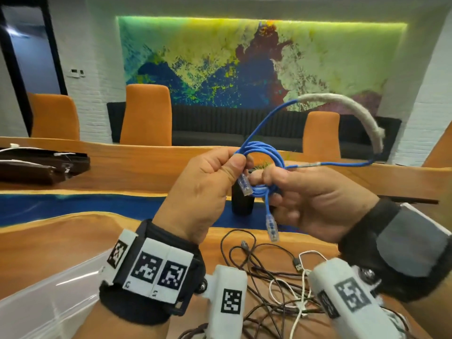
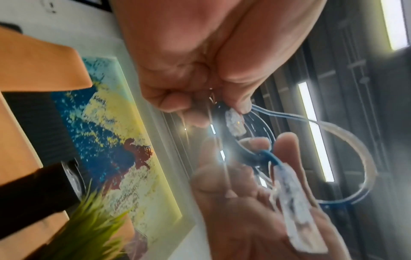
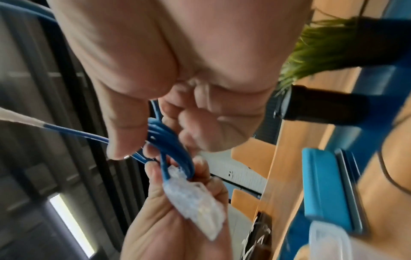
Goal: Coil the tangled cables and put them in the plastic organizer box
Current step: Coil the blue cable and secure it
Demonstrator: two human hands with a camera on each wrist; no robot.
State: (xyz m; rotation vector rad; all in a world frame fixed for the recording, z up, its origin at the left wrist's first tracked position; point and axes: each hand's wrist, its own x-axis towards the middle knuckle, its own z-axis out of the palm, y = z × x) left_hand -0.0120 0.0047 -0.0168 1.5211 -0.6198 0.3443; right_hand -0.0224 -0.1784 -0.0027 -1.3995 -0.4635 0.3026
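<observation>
Behind the wooden conference table [image 1: 102, 167], a bright abstract mural is glowing. Above it, the left hand [image 1: 203, 184] is pinching the blue Ethernet cable [image 1: 263, 155] coil at one clear plug [image 1: 245, 186], while the right hand [image 1: 315, 199] is clamping the loops' other side. Keeping both pinches firm while wrapping the long loose loop should be stopping the coil springing open. Tangled thin cables [image 1: 274, 285] are waiting below, beside the clear plastic organizer box [image 1: 49, 297].

Blue cable [image 1: 260, 152]: wound in small coil, held above table, pinched at both sides; long loop arcs up right, part wrapped in white sleeve [image 1: 352, 111]. Two clear plugs [image 1: 245, 184] hang from coil. Tangle [image 1: 274, 285] of thin black and white cables on table below. Box [image 1: 49, 297]: clear plastic, lower left.
</observation>
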